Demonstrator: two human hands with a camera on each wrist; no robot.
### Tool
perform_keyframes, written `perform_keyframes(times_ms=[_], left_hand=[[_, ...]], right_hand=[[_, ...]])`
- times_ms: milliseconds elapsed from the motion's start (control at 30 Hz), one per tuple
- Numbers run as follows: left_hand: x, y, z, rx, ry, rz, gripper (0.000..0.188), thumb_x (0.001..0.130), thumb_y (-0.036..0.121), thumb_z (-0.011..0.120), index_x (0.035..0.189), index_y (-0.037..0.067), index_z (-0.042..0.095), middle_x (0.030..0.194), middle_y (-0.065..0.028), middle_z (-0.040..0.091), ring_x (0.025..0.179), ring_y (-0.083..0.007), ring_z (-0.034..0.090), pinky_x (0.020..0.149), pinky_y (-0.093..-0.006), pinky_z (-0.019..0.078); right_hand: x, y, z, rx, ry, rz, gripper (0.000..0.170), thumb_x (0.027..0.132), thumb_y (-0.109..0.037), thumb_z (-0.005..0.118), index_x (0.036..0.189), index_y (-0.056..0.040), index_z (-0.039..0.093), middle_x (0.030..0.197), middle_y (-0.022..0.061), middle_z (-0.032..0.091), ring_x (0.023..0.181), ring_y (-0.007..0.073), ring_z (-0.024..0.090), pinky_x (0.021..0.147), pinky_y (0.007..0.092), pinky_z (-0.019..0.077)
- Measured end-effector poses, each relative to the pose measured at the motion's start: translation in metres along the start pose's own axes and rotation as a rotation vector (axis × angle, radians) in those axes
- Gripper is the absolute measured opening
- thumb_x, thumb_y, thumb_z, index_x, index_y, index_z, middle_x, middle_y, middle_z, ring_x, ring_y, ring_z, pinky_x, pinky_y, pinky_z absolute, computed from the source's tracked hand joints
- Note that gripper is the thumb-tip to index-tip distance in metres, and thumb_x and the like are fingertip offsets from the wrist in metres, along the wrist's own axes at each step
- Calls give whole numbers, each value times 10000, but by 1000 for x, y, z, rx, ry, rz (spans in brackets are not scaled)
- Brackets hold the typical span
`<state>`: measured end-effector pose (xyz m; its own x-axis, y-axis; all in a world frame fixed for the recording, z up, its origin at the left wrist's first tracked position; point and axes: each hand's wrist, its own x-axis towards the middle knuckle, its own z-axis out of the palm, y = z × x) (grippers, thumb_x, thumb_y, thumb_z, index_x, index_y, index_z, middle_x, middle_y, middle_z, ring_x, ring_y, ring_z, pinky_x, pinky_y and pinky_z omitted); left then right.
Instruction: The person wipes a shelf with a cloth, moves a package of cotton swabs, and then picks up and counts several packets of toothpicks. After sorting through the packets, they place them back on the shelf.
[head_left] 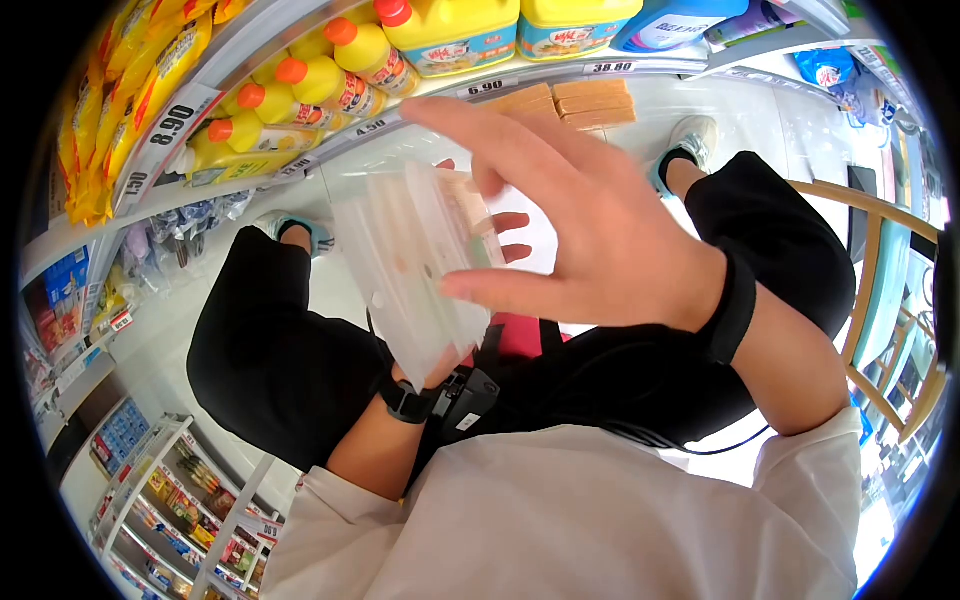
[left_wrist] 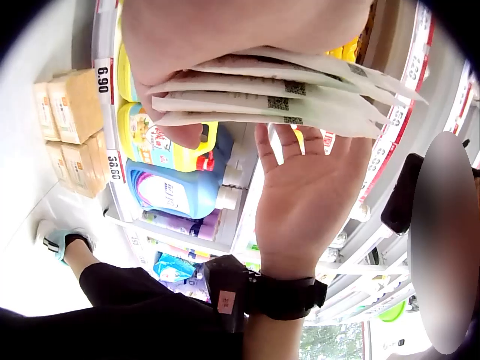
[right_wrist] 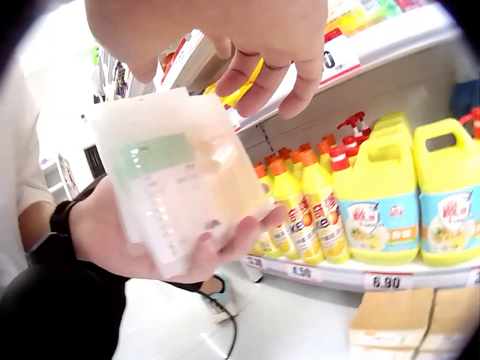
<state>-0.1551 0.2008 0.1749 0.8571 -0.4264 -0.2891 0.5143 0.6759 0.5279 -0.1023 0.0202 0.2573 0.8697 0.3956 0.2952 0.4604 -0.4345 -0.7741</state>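
A small stack of thin translucent white packets with printed labels is gripped by my left hand, whose fingers curl round the lower edge in the right wrist view. In the left wrist view, the packets fan apart slightly and show small square codes. A pale green band shows on the front packet in the right wrist view. My right hand hovers just beside the stack, fingers and thumb spread. From the left wrist view its palm faces the camera, fingertips partly hidden behind the packets.
A shelf in front holds yellow bottles with orange caps, yellow jugs and a blue jug. Brown-wrapped blocks sit on the floor below it. Yellow bags hang at left; a wooden chair stands at right.
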Motion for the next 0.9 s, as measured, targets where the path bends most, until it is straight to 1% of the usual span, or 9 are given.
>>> perform_keyframes(times_ms=[33, 267, 467, 533, 567, 633, 733, 867, 900], left_hand=[[0, 0, 0, 13, -9, -4, 689, 948, 510, 434, 1490, 152, 204, 1510, -35, 272, 1390, -213, 271, 1135, -422, 236], [3, -1, 1, 38, -12, 34, 717, 945, 523, 431, 1494, 129, 191, 1521, -43, 255, 1397, -218, 260, 1137, -420, 233], [8, -8, -7, -35, 90, 62, 740, 936, 542, 440, 1494, 122, 195, 1527, -62, 244, 1402, -229, 253, 1138, -414, 227], [7, -11, -12, -16, 53, 41, 693, 941, 522, 448, 1473, 133, 235, 1509, -70, 266, 1374, -236, 295, 1113, -428, 284], [8, -10, -12, 5, 13, 17, 646, 946, 502, 456, 1453, 143, 275, 1491, -79, 288, 1345, -242, 337, 1088, -442, 342], [8, -7, -6, -13, 43, 46, 642, 949, 503, 446, 1452, 143, 274, 1491, -85, 287, 1351, -251, 329, 1090, -448, 338], [16, 2, 18, -71, 109, 126, 631, 957, 508, 415, 1451, 143, 270, 1491, -103, 285, 1366, -278, 305, 1097, -465, 328], [20, 6, 29, -63, 120, 125, 649, 956, 511, 412, 1457, 130, 254, 1493, -112, 282, 1376, -286, 288, 1105, -475, 312], [20, 6, 31, -50, 113, 109, 659, 955, 511, 416, 1460, 124, 246, 1494, -113, 282, 1378, -286, 284, 1109, -477, 306]], right_hand=[[-2, -5, 2, 189, -34, 156, 741, 755, -225, 762, 1392, -81, 412, 806, 63, 545, 741, 208, 568, 678, 309, 479], [-3, -7, 1, 241, -95, 269, 664, 804, -71, 645, 1405, -83, 363, 699, 47, 515, 617, 188, 547, 583, 289, 466], [0, -6, -2, -48, -61, 252, 616, 800, -3, 597, 1376, -99, 399, 654, 35, 494, 564, 123, 503, 536, 253, 423], [0, -12, -4, 481, -115, 396, 590, 794, 24, 591, 1350, -93, 432, 632, 3, 483, 540, 71, 455, 507, 219, 382], [3, -13, -7, 483, -117, 394, 590, 794, 24, 591, 1350, -93, 432, 632, 3, 483, 540, 71, 455, 507, 219, 382], [8, -16, -15, 70, -102, 330, 585, 793, 36, 591, 1343, -100, 446, 596, -31, 468, 512, 47, 413, 486, 202, 345], [10, -20, -27, 304, -148, 379, 598, 787, 44, 592, 1348, -110, 452, 565, -36, 453, 490, 49, 401, 477, 201, 326], [10, -11, -23, -78, -23, 228, 622, 757, 73, 573, 1342, -115, 478, 556, -6, 481, 465, 64, 407, 466, 217, 324], [9, -13, -27, 89, -100, 270, 646, 747, 74, 575, 1354, -122, 470, 564, 5, 506, 469, 81, 428, 469, 223, 338]])
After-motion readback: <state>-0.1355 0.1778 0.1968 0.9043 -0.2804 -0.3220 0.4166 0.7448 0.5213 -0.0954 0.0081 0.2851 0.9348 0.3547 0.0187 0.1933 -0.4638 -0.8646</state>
